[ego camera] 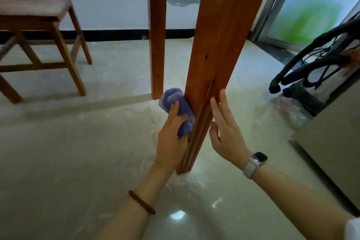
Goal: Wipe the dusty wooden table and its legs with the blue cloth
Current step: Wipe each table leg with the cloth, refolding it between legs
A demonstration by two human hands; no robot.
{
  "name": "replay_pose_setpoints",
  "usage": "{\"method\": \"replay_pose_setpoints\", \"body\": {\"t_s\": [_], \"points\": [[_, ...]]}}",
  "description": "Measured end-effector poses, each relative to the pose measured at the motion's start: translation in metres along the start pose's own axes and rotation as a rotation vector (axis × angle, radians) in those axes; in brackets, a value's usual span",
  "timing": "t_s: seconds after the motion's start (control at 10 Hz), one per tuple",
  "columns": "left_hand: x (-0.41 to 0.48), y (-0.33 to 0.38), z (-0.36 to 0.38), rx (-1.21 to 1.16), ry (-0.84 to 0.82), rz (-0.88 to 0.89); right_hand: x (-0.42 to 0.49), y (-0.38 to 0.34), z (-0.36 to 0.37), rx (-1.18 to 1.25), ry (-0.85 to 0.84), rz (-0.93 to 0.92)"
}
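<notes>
My left hand [171, 134] grips the blue cloth [176, 97], bunched into a wad, and presses it against the left face of the near table leg [214, 48], low down towards the floor [78, 152]. My fingers [176, 110] are curled round the cloth. My right hand [228, 132] lies flat on the opposite side of the same leg, fingers straight and holding nothing. A watch [258, 159] sits on my right wrist and a bead bracelet [141, 202] on my left forearm. A second leg [156, 35] stands behind, nearer the wall. A wooden chair [39, 25] stands well apart on the left. On the right lie black hoses [311, 60], perhaps part of a machine; that corner is blurred.
</notes>
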State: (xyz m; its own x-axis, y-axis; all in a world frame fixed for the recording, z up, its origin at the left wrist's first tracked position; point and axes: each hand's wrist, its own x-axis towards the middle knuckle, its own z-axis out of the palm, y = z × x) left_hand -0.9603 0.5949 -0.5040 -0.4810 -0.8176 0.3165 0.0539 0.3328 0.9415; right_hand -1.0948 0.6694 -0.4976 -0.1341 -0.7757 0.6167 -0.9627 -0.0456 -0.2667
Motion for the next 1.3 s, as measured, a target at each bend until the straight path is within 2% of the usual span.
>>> {"method": "replay_pose_setpoints", "body": {"t_s": [0.1, 0.2, 0.4, 0.5, 0.6, 0.7, 0.8, 0.9, 1.0, 1.1, 1.2, 1.3], "points": [[-0.042, -0.061, 0.002, 0.225, -0.14, -0.207, -0.018, 0.01, 0.013, -0.019, -0.064, -0.016], [-0.053, -0.101, 0.007, 0.384, -0.292, -0.306, -0.028, 0.018, 0.023, -0.042, -0.133, -0.008], [-0.059, -0.144, 0.018, 0.737, -0.52, -0.532, -0.049, 0.034, 0.027, -0.091, -0.245, -0.051], [-0.055, -0.134, 0.012, 0.63, -0.579, -0.546, -0.065, 0.037, 0.025, -0.047, -0.31, 0.027], [-0.053, -0.101, -0.003, 0.406, -0.623, -0.451, -0.077, 0.03, 0.023, 0.223, -0.45, 0.268], [-0.054, -0.057, -0.013, 0.213, -0.526, -0.32, -0.079, 0.014, 0.022, 0.628, -0.719, 0.51], [-0.054, -0.029, -0.016, 0.076, -0.287, -0.275, -0.072, 0.005, 0.018, 0.81, -0.789, 0.592], [-0.052, -0.016, -0.01, 0.168, -0.064, -0.218, -0.066, 0.004, 0.005, 0.822, -0.821, 0.643], [-0.049, -0.006, 0.003, 0.274, 0.052, -0.134, -0.066, 0.013, -0.005, 1.053, -0.544, 0.984], [-0.046, 0.007, 0.026, 0.372, 0.018, -0.018, -0.061, 0.025, -0.019, 1.508, -0.279, 1.34], [-0.049, 0.02, 0.06, 0.428, -0.148, 0.095, -0.057, 0.033, -0.037, 1.897, -0.318, 1.282], [-0.05, 0.026, 0.085, 0.504, -0.368, 0.205, -0.053, 0.048, -0.055, 1.924, -0.309, 1.105]]}}
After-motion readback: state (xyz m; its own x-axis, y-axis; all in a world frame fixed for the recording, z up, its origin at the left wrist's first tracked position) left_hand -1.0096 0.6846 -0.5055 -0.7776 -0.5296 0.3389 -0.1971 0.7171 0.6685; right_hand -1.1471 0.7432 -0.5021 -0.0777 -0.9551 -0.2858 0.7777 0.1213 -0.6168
